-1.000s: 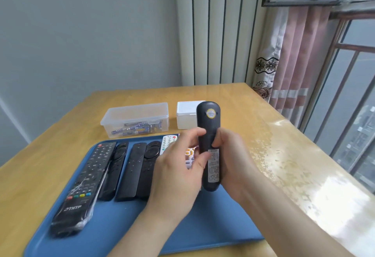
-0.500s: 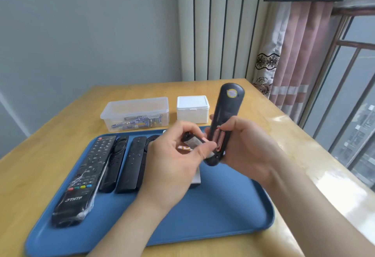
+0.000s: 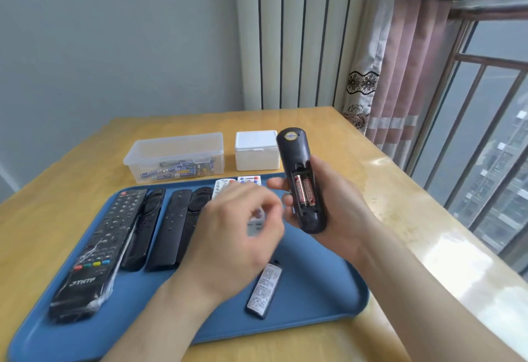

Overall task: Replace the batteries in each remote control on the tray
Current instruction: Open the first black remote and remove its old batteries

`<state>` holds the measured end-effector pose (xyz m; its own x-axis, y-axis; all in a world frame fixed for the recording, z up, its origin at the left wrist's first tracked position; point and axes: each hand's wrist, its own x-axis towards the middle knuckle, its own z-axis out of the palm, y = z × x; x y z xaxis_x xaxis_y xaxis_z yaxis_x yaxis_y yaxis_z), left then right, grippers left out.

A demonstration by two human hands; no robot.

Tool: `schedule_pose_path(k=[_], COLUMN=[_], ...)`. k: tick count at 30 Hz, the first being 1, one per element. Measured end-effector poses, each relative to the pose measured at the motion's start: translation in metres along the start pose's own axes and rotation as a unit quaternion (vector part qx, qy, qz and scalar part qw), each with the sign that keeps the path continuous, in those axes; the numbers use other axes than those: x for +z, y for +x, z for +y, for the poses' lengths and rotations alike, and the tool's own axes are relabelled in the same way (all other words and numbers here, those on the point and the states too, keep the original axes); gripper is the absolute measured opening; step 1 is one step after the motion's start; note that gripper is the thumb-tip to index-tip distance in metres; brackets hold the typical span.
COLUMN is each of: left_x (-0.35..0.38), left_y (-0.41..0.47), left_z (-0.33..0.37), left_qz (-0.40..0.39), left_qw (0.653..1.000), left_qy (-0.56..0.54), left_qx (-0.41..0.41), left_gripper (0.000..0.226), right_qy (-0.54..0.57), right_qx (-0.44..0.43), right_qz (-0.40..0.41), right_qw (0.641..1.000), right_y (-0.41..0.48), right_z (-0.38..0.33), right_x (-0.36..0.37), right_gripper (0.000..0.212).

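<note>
My right hand [image 3: 340, 207] grips a black remote [image 3: 298, 161] upright, back side toward me. Its battery bay is uncovered and two red batteries [image 3: 305, 191] sit inside. The remote's cover [image 3: 264, 290], bearing a white label, lies on the blue tray [image 3: 314, 304] below. My left hand [image 3: 237, 233] hovers just left of the remote, fingers loosely curled and blurred, holding nothing I can see. Several black remotes [image 3: 103, 244] lie side by side on the tray's left; two white remotes [image 3: 225, 184] are partly hidden behind my left hand.
Behind the tray, a clear lidded box [image 3: 177, 156] holds several blue batteries, and a small white box [image 3: 256, 150] stands to its right. The wooden table [image 3: 400, 219] runs to a window and curtain on the right.
The cover came off the remote's back in my left hand and now lies on the tray. My left hand is empty. The right hand tilted the remote, baring the batteries.
</note>
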<state>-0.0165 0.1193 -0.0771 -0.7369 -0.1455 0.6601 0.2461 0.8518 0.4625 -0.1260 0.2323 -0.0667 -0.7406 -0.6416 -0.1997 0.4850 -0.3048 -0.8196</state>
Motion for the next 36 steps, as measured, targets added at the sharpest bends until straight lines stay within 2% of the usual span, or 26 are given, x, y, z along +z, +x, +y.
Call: schedule_pose_path(k=[1,3,7,10,14,18,20,23,26,31,34,36], left_x=[-0.002,-0.004,-0.001,-0.002,-0.002,-0.002,-0.001,-0.002,-0.005,-0.007,-0.009,-0.009], left_y=[0.001,0.003,0.001,0.001,0.0,0.0,0.0,0.0,0.001,0.003,0.004,0.005], left_z=[0.0,0.002,0.003,0.003,0.004,0.003,0.003,0.003,0.003,0.008,0.007,0.005], left_qz=[0.046,0.075,0.065,0.08,0.07,0.068,0.07,0.075,0.086,0.096,0.088,0.085], left_qw=[0.999,0.997,0.998,0.995,0.995,0.995,0.994,0.995,0.995,0.987,0.986,0.989], left_qy=[-0.017,-0.02,0.02,0.055,0.076,0.077,0.08,0.072,0.017,-0.067,-0.074,-0.05], left_qx=[-0.016,-0.024,0.0,0.011,0.011,-0.002,0.002,-0.007,-0.048,-0.106,-0.119,-0.114], left_gripper=[0.009,0.012,0.027,0.034,0.036,0.038,0.038,0.037,0.034,0.022,0.02,0.019], right_qy=[-0.007,-0.038,-0.092,-0.1,-0.111,-0.116,-0.109,-0.118,-0.115,-0.122,-0.135,-0.149], right_qx=[-0.001,-0.002,-0.005,-0.023,-0.058,-0.079,-0.074,-0.047,-0.017,-0.036,-0.053,-0.054], right_qz=[-0.006,-0.007,0.001,-0.011,-0.043,-0.061,-0.081,-0.156,-0.216,-0.13,-0.083,-0.067], right_qw=[1.0,0.999,0.996,0.995,0.991,0.988,0.988,0.98,0.969,0.983,0.986,0.985], right_y=[-0.001,-0.002,-0.005,-0.005,-0.002,-0.004,-0.005,-0.011,-0.015,-0.014,-0.017,-0.017], right_z=[0.003,0.009,0.014,0.015,0.019,0.018,0.017,0.011,0.005,0.017,0.021,0.024], right_x=[0.003,0.008,0.011,0.01,0.01,0.011,0.01,0.011,0.012,0.018,0.024,0.027], right_gripper=[0.036,0.033,0.02,0.028,0.052,0.039,0.034,0.029,0.036,0.032,0.053,0.054])
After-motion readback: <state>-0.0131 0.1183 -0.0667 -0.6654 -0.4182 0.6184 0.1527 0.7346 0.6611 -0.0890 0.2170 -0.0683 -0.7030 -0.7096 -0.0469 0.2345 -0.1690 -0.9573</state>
